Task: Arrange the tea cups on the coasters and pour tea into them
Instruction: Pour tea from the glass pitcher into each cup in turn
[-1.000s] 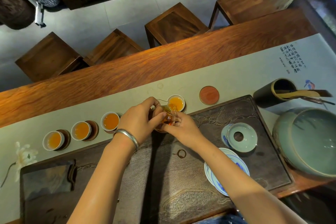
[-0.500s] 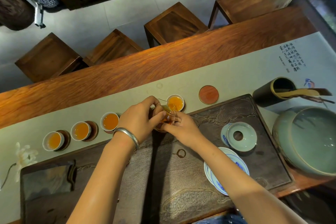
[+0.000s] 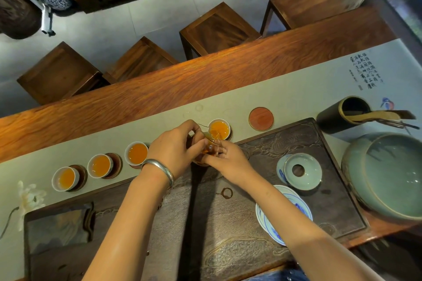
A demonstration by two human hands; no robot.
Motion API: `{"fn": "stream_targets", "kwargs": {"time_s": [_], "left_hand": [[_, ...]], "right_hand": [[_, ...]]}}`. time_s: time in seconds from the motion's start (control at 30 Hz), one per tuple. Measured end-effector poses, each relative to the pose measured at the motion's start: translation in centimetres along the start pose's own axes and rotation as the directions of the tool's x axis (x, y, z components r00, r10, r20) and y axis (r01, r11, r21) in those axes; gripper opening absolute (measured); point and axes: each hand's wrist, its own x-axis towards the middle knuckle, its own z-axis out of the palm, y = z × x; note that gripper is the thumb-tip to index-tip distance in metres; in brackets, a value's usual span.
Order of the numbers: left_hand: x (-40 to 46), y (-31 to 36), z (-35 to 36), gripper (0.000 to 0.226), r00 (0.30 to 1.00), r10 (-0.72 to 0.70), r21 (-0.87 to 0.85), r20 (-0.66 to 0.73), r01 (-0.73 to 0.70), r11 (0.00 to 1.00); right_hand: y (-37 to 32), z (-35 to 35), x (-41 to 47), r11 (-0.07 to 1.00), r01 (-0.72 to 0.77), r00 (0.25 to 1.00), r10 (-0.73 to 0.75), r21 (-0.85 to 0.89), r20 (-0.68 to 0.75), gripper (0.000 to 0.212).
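Both hands, left hand [image 3: 175, 146] and right hand [image 3: 225, 161], fingers pinching glass pitcher [image 3: 209, 143], tilted over fourth cup [image 3: 219, 129] beside bare coaster [image 3: 261, 118]; calligraphy [image 3: 363, 70] unreadable.

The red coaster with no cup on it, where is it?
In the head view, the empty red coaster lies on the pale runner, right of the cup being filled, beside the dark tray's far edge.

Both bare forearms are reaching forward and converging ahead of the body. The left hand [image 3: 177, 146], with a silver bangle [image 3: 159, 170] sitting on its wrist, is curling its fingers and thumb around a small glass pitcher [image 3: 209, 143]. The right hand [image 3: 228, 161] is pinching the same pitcher from the other side, knuckles facing up.
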Motion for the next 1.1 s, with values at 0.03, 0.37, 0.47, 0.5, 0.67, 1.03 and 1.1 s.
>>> {"fn": "stream_targets", "kwargs": {"time_s": [0.03,0.37,0.47,0.5,0.67,1.03,1.1], "left_hand": [[0.0,0.0,0.0,0.020,1.000,0.001,0.001,0.000,-0.001,1.000],[0.0,-0.3,0.2,0.018,1.000,0.019,-0.006,0.000,-0.019,1.000],[-0.1,-0.4,0.2,0.017,1.000,0.023,-0.015,-0.001,-0.023,1.000],[-0.2,-0.4,0.2,0.017,1.000,0.020,-0.020,0.002,-0.020,1.000],[-0.3,-0.4,0.2,0.018,1.000,0.012,-0.028,0.005,-0.012,1.000],[-2.1,-1.5,0.5,0.019,0.999,0.036,-0.120,-0.025,-0.039,0.992],[-2.7,-1.8,0.8,0.017,0.999,0.032,-0.140,-0.031,-0.036,0.989]], "right_hand": [[0.0,0.0,0.0,1.000,-0.001,1.000,0.001,-0.002,0.000,0.062],[-0.3,-0.1,-0.2,1.000,-0.007,1.000,0.007,-0.014,-0.008,0.080],[-0.4,0.0,-0.3,1.000,-0.016,1.000,0.016,-0.018,-0.008,0.091],[-0.5,0.0,-0.4,1.000,-0.020,1.000,0.019,-0.020,-0.006,0.091],[-0.8,0.0,-0.6,0.999,-0.037,0.999,0.037,-0.034,-0.011,0.093],[-1.3,0.4,-1.3,0.988,-0.057,0.998,0.055,-0.145,-0.016,0.085],[-1.3,0.4,-1.5,0.980,-0.060,0.998,0.056,-0.190,-0.030,0.075]]}}
